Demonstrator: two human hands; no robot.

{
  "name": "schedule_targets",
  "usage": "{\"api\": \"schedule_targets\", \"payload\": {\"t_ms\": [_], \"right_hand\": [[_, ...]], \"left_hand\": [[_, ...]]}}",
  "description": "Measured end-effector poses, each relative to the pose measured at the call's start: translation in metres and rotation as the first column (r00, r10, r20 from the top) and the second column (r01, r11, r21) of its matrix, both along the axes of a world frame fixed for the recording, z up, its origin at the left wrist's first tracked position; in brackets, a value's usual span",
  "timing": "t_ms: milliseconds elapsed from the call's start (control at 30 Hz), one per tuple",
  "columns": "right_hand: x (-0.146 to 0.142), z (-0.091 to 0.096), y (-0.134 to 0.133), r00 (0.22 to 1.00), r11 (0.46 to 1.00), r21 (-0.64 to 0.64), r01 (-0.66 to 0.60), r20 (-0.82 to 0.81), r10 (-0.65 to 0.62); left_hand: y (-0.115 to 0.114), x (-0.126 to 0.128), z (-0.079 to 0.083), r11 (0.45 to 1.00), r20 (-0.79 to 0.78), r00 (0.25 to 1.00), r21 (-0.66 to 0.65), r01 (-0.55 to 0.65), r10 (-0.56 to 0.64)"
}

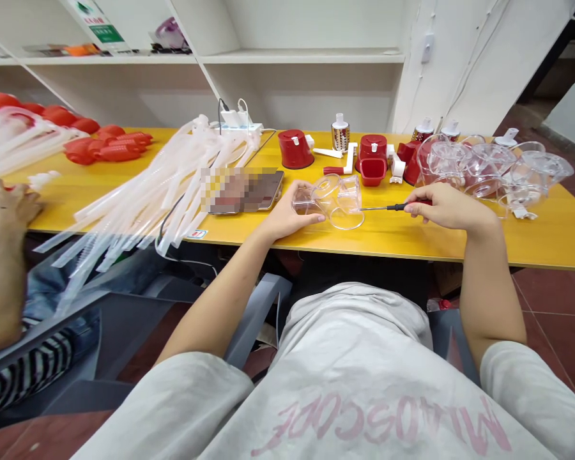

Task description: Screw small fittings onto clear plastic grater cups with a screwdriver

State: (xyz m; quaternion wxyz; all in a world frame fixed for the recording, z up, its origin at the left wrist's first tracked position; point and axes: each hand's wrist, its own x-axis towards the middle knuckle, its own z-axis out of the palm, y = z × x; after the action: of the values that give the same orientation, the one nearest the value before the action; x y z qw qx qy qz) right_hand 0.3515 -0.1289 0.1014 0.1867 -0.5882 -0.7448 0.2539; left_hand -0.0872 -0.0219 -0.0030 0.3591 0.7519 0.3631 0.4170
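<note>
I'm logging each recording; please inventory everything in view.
held housing: one, clear, front centre
screwdriver: one, black-handled, centre
other housings: several, clear, right
cups: several, red, back
crank: one, red-white, between cups
drums: several, metallic, back
fittings: several, white, near cups
sleeves: many, translucent, left
device: one, dark, beside sleeves
moulded parts: several, red, far left
power strip: one, white, back
table: one, yellow, centre
shelves: several, white, behind
chairs: two, grey, below
co-worker's hand: one, left edge
shirt: one, white, bottom
left hand: one, on housing
right hand: one, on screwdriver
</note>
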Motion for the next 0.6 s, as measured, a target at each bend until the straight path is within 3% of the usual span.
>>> {"api": "schedule_targets", "payload": {"t_ms": [600], "right_hand": [[-0.0018,0.0007,-0.0024,1.000,0.999,0.038,0.001,0.011,-0.001]], "left_hand": [[-0.0042,0.0023,0.0010,0.998,-0.027,0.998,-0.014,-0.056,0.056]]}}
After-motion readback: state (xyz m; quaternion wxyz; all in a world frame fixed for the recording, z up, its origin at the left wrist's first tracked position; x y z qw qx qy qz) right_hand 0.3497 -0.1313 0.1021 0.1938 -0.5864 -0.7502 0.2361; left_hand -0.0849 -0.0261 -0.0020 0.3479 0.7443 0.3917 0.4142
